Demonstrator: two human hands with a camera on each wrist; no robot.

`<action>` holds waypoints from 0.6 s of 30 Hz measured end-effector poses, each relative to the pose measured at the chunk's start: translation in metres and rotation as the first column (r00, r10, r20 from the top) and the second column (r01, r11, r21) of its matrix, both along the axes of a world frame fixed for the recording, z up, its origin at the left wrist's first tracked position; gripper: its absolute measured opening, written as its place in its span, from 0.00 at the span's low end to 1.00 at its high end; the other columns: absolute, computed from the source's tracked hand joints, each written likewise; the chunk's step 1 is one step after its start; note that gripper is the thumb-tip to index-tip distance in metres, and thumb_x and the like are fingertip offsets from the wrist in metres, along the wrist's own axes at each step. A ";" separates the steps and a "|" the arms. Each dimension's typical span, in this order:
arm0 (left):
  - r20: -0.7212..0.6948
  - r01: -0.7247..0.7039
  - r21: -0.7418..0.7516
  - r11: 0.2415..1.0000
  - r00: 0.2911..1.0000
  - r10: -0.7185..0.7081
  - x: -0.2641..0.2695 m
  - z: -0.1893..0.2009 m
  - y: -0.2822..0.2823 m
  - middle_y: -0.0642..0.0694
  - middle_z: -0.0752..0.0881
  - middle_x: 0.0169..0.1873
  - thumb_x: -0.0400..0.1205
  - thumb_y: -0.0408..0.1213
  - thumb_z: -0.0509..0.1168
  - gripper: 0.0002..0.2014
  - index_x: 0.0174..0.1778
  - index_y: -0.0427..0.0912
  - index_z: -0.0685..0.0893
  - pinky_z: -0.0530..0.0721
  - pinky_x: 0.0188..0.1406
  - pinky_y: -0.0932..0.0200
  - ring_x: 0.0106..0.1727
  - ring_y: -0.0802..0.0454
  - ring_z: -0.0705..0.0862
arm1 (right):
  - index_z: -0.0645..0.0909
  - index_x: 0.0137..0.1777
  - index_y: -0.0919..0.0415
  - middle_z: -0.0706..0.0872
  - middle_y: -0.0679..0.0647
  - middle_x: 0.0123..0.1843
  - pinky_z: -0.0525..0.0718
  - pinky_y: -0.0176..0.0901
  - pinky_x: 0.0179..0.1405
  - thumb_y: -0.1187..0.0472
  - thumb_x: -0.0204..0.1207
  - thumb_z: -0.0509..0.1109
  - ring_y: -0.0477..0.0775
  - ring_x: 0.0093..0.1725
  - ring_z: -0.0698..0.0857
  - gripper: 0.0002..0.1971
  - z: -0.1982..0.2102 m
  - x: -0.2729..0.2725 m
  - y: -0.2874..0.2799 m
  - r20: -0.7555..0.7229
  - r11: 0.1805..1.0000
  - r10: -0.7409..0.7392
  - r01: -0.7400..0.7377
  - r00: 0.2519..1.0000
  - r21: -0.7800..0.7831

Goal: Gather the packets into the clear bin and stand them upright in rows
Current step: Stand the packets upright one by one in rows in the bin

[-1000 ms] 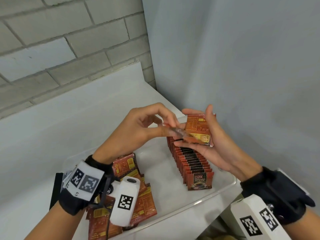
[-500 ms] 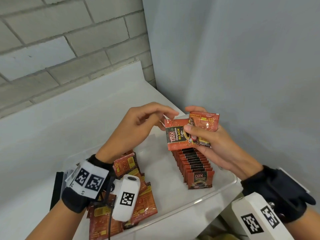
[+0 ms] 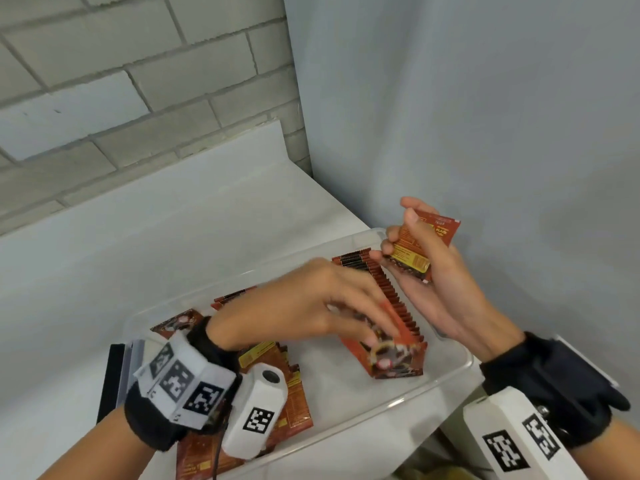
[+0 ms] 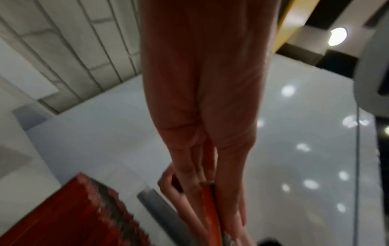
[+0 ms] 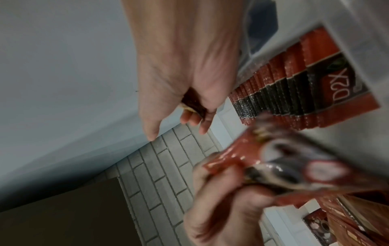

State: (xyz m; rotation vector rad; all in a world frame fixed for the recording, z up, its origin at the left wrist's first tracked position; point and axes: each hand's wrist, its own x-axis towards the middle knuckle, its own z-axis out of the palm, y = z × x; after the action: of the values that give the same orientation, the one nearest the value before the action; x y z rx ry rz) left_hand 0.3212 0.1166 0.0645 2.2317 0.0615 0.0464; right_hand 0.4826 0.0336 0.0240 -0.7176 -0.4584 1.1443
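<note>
A clear bin (image 3: 450, 377) sits on the white counter. Along its right side stands a row of red packets (image 3: 388, 289), upright and close together. My left hand (image 3: 367, 323) pinches one red packet (image 3: 398, 355) at the near end of that row; the packet is blurred by motion. In the left wrist view the packet (image 4: 209, 208) shows edge-on between the fingers. My right hand (image 3: 408, 244) hovers over the far end of the row and holds a small stack of packets (image 3: 420, 244). Loose packets (image 3: 277, 386) lie flat in the bin's left part.
A grey wall rises close on the right and a brick wall stands behind the counter. A dark flat object (image 3: 110, 379) lies left of the bin. The counter's front edge runs just under the bin.
My left hand took one packet from the right hand's stack and carried it down to the near end of the row. The right hand stayed up with the remaining packets.
</note>
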 end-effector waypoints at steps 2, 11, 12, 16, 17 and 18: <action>-0.031 0.154 0.119 0.981 0.988 -0.151 0.009 -0.013 -0.010 0.45 0.86 0.50 0.77 0.32 0.73 0.12 0.57 0.39 0.90 0.78 0.51 0.71 0.47 0.59 0.82 | 0.78 0.61 0.53 0.79 0.54 0.38 0.86 0.46 0.52 0.56 0.74 0.69 0.50 0.39 0.79 0.15 0.000 0.000 0.000 -0.003 1.000 0.001 -0.001 1.000 -0.005; 0.053 0.267 0.586 0.765 0.930 -0.365 0.035 -0.056 -0.028 0.39 0.79 0.44 0.80 0.29 0.67 0.10 0.55 0.35 0.90 0.67 0.46 0.64 0.53 0.48 0.68 | 0.78 0.59 0.52 0.79 0.55 0.37 0.86 0.46 0.54 0.54 0.73 0.69 0.50 0.39 0.79 0.15 0.003 -0.001 -0.001 -0.001 0.999 -0.005 0.005 1.000 -0.037; 0.055 0.264 0.617 0.741 0.926 -0.375 0.035 -0.058 -0.028 0.40 0.78 0.44 0.81 0.29 0.63 0.12 0.55 0.36 0.90 0.64 0.44 0.63 0.52 0.48 0.67 | 0.78 0.59 0.52 0.79 0.55 0.37 0.86 0.46 0.54 0.54 0.73 0.69 0.50 0.39 0.79 0.15 0.003 -0.001 -0.001 -0.001 0.999 -0.006 0.006 1.000 -0.038; 0.022 0.238 0.708 0.664 0.934 -0.358 0.033 -0.063 -0.028 0.42 0.76 0.42 0.81 0.34 0.55 0.18 0.55 0.41 0.91 0.52 0.40 0.62 0.48 0.48 0.64 | 0.78 0.59 0.52 0.79 0.55 0.38 0.86 0.46 0.56 0.54 0.74 0.69 0.50 0.39 0.79 0.14 0.005 -0.001 -0.001 -0.013 0.999 0.000 -0.001 1.000 -0.043; 0.016 0.224 0.741 0.633 0.937 -0.350 0.032 -0.064 -0.028 0.43 0.76 0.43 0.81 0.34 0.58 0.16 0.56 0.44 0.91 0.52 0.40 0.61 0.48 0.49 0.63 | 0.77 0.60 0.53 0.78 0.55 0.38 0.86 0.46 0.56 0.54 0.74 0.68 0.51 0.39 0.79 0.15 0.005 -0.001 -0.001 -0.014 0.999 0.004 -0.005 1.000 -0.044; 0.008 0.213 0.773 0.598 0.939 -0.345 0.031 -0.064 -0.028 0.44 0.75 0.44 0.81 0.35 0.63 0.13 0.57 0.47 0.90 0.52 0.40 0.60 0.48 0.49 0.63 | 0.77 0.60 0.53 0.78 0.55 0.38 0.86 0.46 0.56 0.54 0.73 0.68 0.51 0.39 0.79 0.15 0.005 -0.001 -0.001 -0.017 0.999 0.008 -0.008 1.000 -0.046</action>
State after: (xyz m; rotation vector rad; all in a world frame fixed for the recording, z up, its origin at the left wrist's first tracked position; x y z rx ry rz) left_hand 0.3518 0.0889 0.0001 3.0635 -0.4996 0.0887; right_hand 0.4814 0.0324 0.0293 -0.7465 -0.4222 1.1708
